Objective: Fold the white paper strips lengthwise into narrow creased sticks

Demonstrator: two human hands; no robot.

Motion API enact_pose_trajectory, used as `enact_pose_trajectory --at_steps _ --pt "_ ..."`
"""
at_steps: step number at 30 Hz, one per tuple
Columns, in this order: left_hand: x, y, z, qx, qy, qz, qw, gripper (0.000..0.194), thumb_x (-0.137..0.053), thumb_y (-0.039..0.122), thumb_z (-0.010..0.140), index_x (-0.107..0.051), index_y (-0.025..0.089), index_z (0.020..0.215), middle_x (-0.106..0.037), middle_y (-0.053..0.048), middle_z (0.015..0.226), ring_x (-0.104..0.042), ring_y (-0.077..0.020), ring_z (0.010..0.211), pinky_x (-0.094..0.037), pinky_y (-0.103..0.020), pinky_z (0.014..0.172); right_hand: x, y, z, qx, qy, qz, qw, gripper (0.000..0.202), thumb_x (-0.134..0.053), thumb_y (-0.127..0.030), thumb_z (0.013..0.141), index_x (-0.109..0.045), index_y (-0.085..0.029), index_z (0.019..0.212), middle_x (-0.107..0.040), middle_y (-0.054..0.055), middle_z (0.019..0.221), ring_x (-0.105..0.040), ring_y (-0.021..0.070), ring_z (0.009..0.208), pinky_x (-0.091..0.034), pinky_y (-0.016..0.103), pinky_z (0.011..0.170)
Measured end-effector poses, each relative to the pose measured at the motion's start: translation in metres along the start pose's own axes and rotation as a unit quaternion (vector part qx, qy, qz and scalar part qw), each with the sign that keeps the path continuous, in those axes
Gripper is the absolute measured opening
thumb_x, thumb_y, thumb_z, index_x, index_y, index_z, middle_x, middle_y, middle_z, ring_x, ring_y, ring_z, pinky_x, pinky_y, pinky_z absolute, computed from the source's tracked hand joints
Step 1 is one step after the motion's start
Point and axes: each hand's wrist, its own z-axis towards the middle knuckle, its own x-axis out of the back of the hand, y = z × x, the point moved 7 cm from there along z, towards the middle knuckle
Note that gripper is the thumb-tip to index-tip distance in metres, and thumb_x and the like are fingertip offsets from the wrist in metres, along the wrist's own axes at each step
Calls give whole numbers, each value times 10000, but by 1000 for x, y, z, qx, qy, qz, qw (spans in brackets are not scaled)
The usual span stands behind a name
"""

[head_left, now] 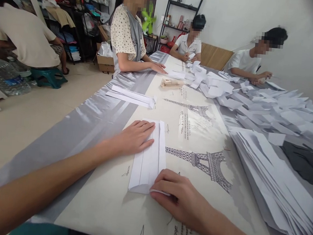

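A long folded white paper lies on the table in front of me, with crease lines along its length and a raised, curved near end. My left hand lies flat on its upper left part, fingers spread and holding nothing. At the near right corner, my right hand pinches a flap of the same paper between thumb and curled fingers.
Another folded paper strip lies further up the patterned tablecloth. A stack of white sheets is at the right, beside a dark cloth. Beyond it is a heap of folded papers. Several people are around the room.
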Motion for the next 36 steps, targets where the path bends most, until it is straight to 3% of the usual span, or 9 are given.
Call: enact_pose_trajectory --at_steps 5,8,15,21,24,30,36 --pt "0 1 1 -5 -1 2 1000 533 -308 412 1070 -445 68 1453 -492 -181 1515 -431 -297 1392 -317 -450 1162 1 12 3 -82 -30 26 996 52 -631 -234 961 -678 -216 973 -655 10 871 -587 156 784 -452 290 681" --pt "0 1 1 -5 -9 7 1000 536 -300 416 1070 -448 71 1453 -493 -177 1515 -431 -297 1389 -316 -444 1161 1 12 6 -92 -36 32 995 25 -633 -231 954 -655 -221 950 -663 -3 872 -570 145 761 -431 285 673" --pt "-2 -1 1 -5 3 4 1000 528 -312 429 1065 -449 96 1450 -498 -168 1510 -433 -290 1385 -322 -442 1158 0 9 8 -113 -46 25 992 54 -595 -179 936 -605 -232 944 -628 -13 874 -536 144 775 -395 282 653" --pt "-2 0 1 -7 -4 14 1000 539 -311 426 1067 -444 78 1456 -497 -178 1508 -431 -292 1384 -311 -436 1163 -1 13 4 -135 -17 35 990 217 -627 -161 886 -529 -242 1062 -586 -11 919 -505 132 741 -405 268 618" --pt "0 1 1 -5 -4 7 1000 541 -314 424 1063 -449 70 1449 -497 -188 1507 -438 -301 1380 -316 -448 1160 1 13 4 -129 -4 42 991 203 -629 -143 877 -507 -235 1011 -557 -1 955 -497 123 731 -411 250 588" --pt "1 1 2 -8 6 5 1000 521 -299 427 1060 -448 109 1445 -508 -169 1504 -452 -297 1371 -335 -458 1146 3 13 9 -83 -10 70 994 81 -685 -156 897 -647 -210 852 -570 -2 960 -482 81 647 -447 239 591" --pt "-2 0 2 -2 -16 13 1000 541 -306 428 1067 -440 77 1457 -483 -180 1522 -427 -307 1390 -318 -452 1159 4 18 8 -65 20 100 993 63 -758 -172 869 -779 -231 867 -617 16 953 -548 95 682 -473 242 592"
